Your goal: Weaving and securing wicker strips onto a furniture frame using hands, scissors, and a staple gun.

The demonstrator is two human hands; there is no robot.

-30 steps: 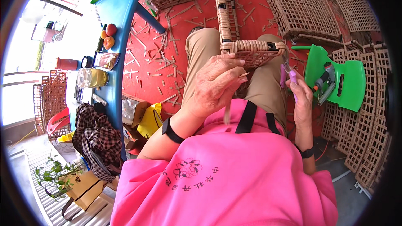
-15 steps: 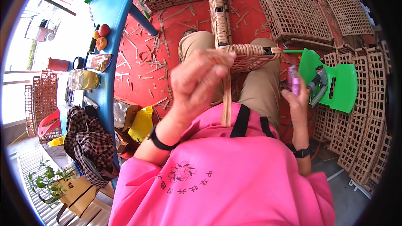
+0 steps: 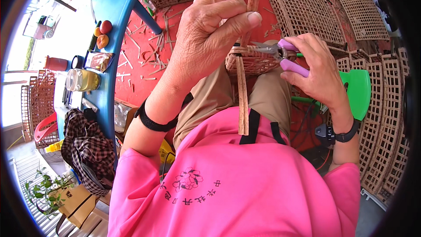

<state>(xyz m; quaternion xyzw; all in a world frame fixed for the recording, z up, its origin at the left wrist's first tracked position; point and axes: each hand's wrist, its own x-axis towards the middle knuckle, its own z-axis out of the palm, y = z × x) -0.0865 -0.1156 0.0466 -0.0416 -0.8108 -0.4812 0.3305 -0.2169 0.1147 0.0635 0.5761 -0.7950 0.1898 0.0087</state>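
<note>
My left hand (image 3: 206, 35) is raised over the woven frame, its fingers curled and its thumb pressed against a flat brown rattan-like strip (image 3: 252, 1) that stands up beside it. My right hand (image 3: 322, 68) grips purple-handled spring shears (image 3: 294, 68). Their blades are apart and point left, close to the bound edge of the woven piece (image 3: 258, 61) between my knees. Another flat strip (image 3: 242, 101) hangs from that edge down toward my lap. My left hand hides part of the woven piece's long upright arm.
On the left stands a blue table (image 3: 115, 22) bearing fruit, a jar of yellow liquid (image 3: 82, 80) and a checked cloth (image 3: 85, 149). A green stool (image 3: 358, 92) is behind my right hand. Woven panels (image 3: 302, 8) lie and lean around. Strip offcuts litter the red floor.
My left hand has moved up and away from me, to the upright strip. My right hand has brought the shears leftward and up to the woven edge, blades now apart.
</note>
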